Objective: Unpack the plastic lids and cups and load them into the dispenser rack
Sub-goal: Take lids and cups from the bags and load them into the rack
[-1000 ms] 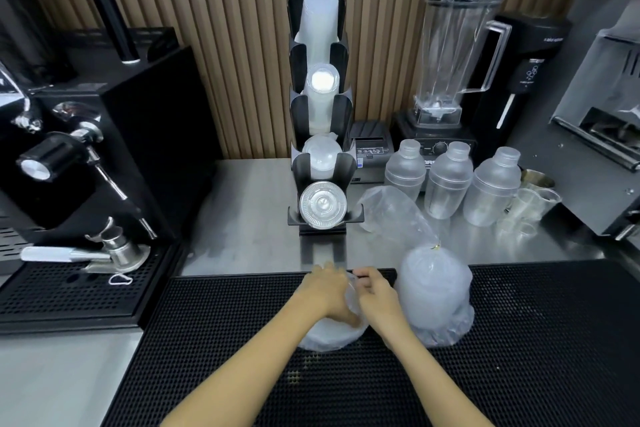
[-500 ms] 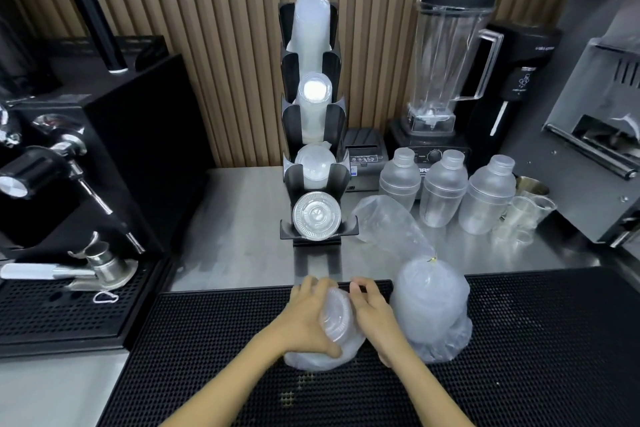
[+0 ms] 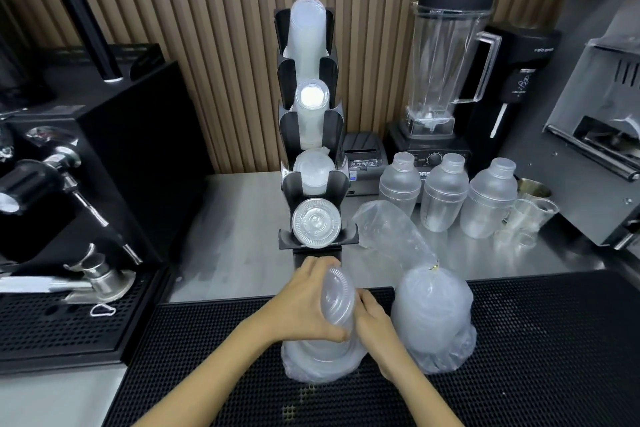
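Observation:
A stack of clear plastic lids (image 3: 338, 298) rises out of a crumpled plastic bag (image 3: 322, 362) on the black rubber mat. My left hand (image 3: 304, 305) grips the stack from the left and my right hand (image 3: 375, 322) presses it from the right. A second bag (image 3: 433, 319), tied shut and full of lids, stands just to the right. Behind the hands the black dispenser rack (image 3: 313, 163) stands upright, with cup stacks in its upper slots and lids (image 3: 316, 222) in the lowest slot.
A loose empty bag (image 3: 388, 229) lies on the steel counter right of the rack. Three shaker bottles (image 3: 443, 194), small cups (image 3: 530, 215) and a blender (image 3: 446, 59) stand behind it. An espresso machine (image 3: 86, 156) and drip tray (image 3: 55, 319) fill the left.
Both hands have lifted the lid stack up out of its bag and tilted it, so the top lid shows between them. The bag has slid down around the stack's base.

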`<state>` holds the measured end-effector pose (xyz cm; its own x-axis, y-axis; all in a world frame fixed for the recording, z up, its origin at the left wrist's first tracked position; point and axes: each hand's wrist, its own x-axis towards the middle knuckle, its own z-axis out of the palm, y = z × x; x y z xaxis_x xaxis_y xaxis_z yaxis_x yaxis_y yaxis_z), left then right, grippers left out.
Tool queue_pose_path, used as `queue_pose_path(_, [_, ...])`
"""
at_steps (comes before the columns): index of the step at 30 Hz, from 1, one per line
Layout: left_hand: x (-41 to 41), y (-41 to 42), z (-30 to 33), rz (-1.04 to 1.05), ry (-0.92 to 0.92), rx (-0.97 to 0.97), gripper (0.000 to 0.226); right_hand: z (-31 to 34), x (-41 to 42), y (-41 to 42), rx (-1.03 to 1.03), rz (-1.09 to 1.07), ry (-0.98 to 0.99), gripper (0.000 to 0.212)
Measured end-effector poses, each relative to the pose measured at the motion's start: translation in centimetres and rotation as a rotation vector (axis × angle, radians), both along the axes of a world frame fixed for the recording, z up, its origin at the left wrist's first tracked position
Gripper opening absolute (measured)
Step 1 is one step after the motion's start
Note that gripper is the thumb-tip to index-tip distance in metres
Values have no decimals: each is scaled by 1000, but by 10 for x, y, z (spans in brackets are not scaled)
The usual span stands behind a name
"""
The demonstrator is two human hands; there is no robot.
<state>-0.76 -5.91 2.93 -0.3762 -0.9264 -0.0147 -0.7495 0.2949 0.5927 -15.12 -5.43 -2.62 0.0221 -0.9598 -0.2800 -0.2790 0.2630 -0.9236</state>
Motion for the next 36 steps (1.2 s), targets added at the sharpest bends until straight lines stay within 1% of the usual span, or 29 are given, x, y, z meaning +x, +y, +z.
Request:
queue_pose_path(3, [-5,-5,18,-27,-52,-84,96,0,-3,2,10,8,-12,21])
queue_pose_path(5, [-8,-11,42,-78,-171,-142,95,0,-3,3,-2,15,-8,25])
queue_pose_path(6, [-8,-13,56,-93,-234,-138,93,0,-3,4,-8,21,6,26])
queue_pose_path(8, [-1,-22,80,-85,-313,-127,90,1,-3,4,-17,27,29,27])
queue_pose_path(10, [7,-36,98,-28,-366,-187,92,2,-4,3,-29,37,39,30])
queue_pose_path(12, [7,-54,105,35,-470,-257,91,1,-3,1,-52,75,72,38])
queue_pose_path(15, [-5,-81,88,9,-694,-258,88,2,2,1,-79,143,159,51])
queue_pose_path(18, [-11,-107,58,-46,-819,-282,103,4,10,1,-122,236,266,77])
queue_pose_path(21, [-6,-127,37,-37,-858,-248,116,5,16,1,-131,347,421,100])
queue_pose_path(23, [-3,-135,28,-22,-851,-176,121,3,18,1,-148,399,516,106])
queue_pose_path(29, [1,-143,23,-22,-886,-97,123,0,25,-1,-196,454,666,102])
queue_pose_path(32, [-3,-138,27,7,-942,-131,120,-3,26,0,-201,475,703,97])
queue_pose_path(34, [-7,-131,30,36,-981,-207,114,-6,25,-1,-185,475,705,94])
queue_pose_path(36, [-5,-123,34,53,-996,-231,98,-6,23,-4,-169,480,716,94])
